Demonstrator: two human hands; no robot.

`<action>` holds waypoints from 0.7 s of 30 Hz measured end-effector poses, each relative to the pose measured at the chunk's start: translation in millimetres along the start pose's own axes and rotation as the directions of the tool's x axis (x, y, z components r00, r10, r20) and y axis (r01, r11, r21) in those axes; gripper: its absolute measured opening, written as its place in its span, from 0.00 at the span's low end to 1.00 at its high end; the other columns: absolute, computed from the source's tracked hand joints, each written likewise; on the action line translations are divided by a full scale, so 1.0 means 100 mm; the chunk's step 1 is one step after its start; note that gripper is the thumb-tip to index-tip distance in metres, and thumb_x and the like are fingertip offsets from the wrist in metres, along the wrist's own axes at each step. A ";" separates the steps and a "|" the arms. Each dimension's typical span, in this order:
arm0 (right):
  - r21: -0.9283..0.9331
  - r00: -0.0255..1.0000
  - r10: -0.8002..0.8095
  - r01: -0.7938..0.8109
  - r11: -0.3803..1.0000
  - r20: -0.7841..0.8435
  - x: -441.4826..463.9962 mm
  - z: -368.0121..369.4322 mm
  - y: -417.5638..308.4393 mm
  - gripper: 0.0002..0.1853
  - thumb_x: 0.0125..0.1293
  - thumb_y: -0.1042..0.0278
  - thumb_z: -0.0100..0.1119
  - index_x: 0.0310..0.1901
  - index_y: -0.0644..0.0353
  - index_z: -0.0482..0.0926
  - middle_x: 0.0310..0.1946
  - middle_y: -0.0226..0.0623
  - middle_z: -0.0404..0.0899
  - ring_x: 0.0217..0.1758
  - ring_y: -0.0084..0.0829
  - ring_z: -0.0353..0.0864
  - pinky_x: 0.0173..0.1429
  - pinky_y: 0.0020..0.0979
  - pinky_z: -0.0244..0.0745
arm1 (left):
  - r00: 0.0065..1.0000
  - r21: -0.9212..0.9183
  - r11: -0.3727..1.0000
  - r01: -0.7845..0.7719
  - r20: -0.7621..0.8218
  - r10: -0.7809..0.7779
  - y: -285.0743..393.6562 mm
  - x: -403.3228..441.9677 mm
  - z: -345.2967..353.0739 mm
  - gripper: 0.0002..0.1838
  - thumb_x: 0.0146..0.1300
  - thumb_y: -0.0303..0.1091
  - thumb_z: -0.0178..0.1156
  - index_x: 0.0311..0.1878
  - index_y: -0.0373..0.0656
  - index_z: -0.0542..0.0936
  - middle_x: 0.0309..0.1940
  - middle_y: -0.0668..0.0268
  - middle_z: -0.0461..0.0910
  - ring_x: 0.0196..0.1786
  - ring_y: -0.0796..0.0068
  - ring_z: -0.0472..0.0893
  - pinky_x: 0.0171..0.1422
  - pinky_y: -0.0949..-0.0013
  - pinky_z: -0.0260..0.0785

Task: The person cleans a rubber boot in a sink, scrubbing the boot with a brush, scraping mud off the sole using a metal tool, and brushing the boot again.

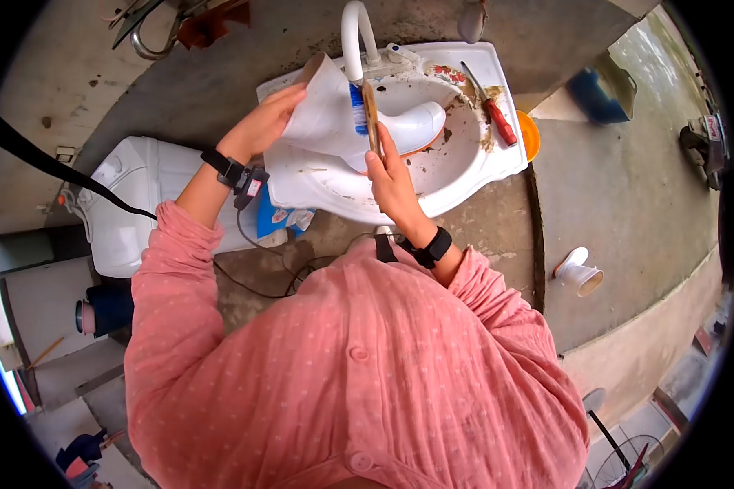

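A white rubber boot (322,114) lies on its side across the white washbasin (284,181), its foot with a reddish-brown sole edge inside the bowl. My left hand (267,121) grips the boot at the open top of its shaft, fingers on the outside. In my right hand (395,179) is a scrub brush (372,118) with a wooden handle, held nearly upright. Its blue bristles press against the boot near the ankle. The white curved faucet (352,37) stands right behind the brush. Brown dirt is scattered through the bowl and on the rim.
A red-handled screwdriver (499,122) lies on the basin's right rim. Beside it is an orange container (528,136), partly hidden. Another white boot (577,273) lies on the floor at right. A blue tub (603,90) stands farther back. A large white fixture (143,208) is at left.
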State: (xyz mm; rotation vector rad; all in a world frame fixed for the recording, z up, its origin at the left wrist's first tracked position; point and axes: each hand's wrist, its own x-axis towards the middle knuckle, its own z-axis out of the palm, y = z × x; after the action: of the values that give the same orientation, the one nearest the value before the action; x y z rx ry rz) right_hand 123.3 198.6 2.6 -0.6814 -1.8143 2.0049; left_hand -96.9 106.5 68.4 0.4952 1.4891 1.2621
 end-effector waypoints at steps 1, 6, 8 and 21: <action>-0.025 1.000 -0.003 0.003 1.000 0.013 0.01 0.07 0.00 0.30 0.68 0.65 0.44 0.68 0.61 0.47 0.52 0.57 0.70 0.51 0.44 0.74 0.56 0.33 0.65 | 0.991 -0.176 0.977 0.123 -0.037 -0.131 0.07 0.07 0.02 0.37 0.65 0.50 0.50 0.67 0.32 0.52 0.54 0.58 0.72 0.52 0.73 0.75 0.58 0.70 0.67; -0.035 0.989 -0.144 0.143 0.989 -0.027 0.08 0.29 -0.07 0.33 0.69 0.66 0.42 0.70 0.58 0.38 0.26 0.43 0.73 0.25 0.33 0.72 0.33 0.32 0.68 | 0.996 -0.037 0.997 0.071 0.053 -0.069 0.07 0.39 0.39 0.45 0.61 0.68 0.39 0.66 0.35 0.56 0.58 0.58 0.68 0.58 0.70 0.70 0.61 0.65 0.64; -0.128 0.973 -0.230 0.225 0.966 -0.027 0.12 0.39 0.12 0.34 0.68 0.66 0.42 0.70 0.58 0.37 0.25 0.48 0.73 0.24 0.40 0.72 0.32 0.35 0.68 | 0.995 -0.128 0.988 0.080 0.069 -0.072 -0.02 0.43 0.46 0.44 0.61 0.68 0.39 0.66 0.36 0.57 0.58 0.58 0.67 0.58 0.69 0.70 0.62 0.65 0.63; -0.363 0.962 -0.210 0.260 0.895 0.173 0.28 -0.24 0.60 0.34 0.64 0.65 0.45 0.67 0.65 0.43 0.22 0.58 0.75 0.25 0.56 0.74 0.31 0.49 0.68 | 0.993 -0.177 0.978 0.111 -0.015 -0.116 -0.31 0.09 0.69 0.44 0.61 0.69 0.36 0.67 0.39 0.58 0.64 0.57 0.63 0.65 0.65 0.65 0.69 0.63 0.56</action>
State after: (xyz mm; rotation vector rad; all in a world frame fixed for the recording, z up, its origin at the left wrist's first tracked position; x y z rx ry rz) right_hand 117.8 226.5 -61.8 -0.4111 -2.2773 1.5840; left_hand -29.5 133.2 46.4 0.2746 1.3913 1.2993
